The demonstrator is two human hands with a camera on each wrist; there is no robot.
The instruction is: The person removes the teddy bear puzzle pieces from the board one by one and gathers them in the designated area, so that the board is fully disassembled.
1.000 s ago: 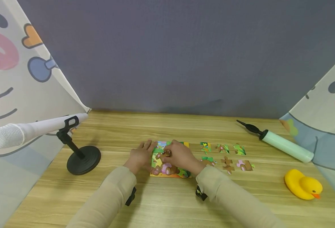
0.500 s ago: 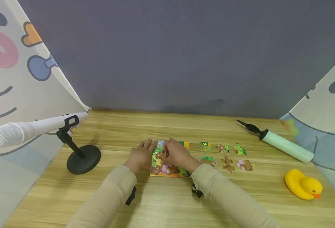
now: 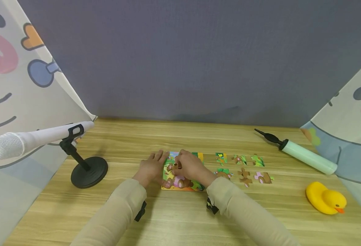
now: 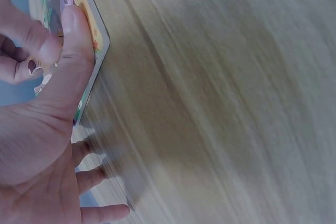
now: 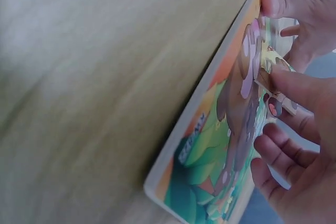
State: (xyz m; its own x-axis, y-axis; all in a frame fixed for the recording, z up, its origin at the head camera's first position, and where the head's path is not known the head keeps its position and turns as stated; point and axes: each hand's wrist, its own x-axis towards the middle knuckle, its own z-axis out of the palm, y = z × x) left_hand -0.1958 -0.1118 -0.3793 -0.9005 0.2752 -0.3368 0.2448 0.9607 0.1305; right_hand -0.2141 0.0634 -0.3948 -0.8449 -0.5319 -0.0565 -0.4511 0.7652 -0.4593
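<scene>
A picture puzzle board with a brown bear scene lies on the table. My left hand rests along its left side with fingers extended. In the left wrist view, the left thumb lies on the board near a corner. Over the upper middle of the board, my right hand pinches a brown puzzle piece between thumb and index finger. In the right wrist view that piece is tilted at the board's surface, while the other fingers curl beside it. The right hand hides part of the board in the head view.
Several loose puzzle pieces lie in two rows right of the board. A white microphone on a black stand is at the left. A pale green hand pump and a yellow rubber duck lie at the right.
My right hand has shifted slightly left over the board with the pinched puzzle piece. The left hand stays in place on the board's left side.
</scene>
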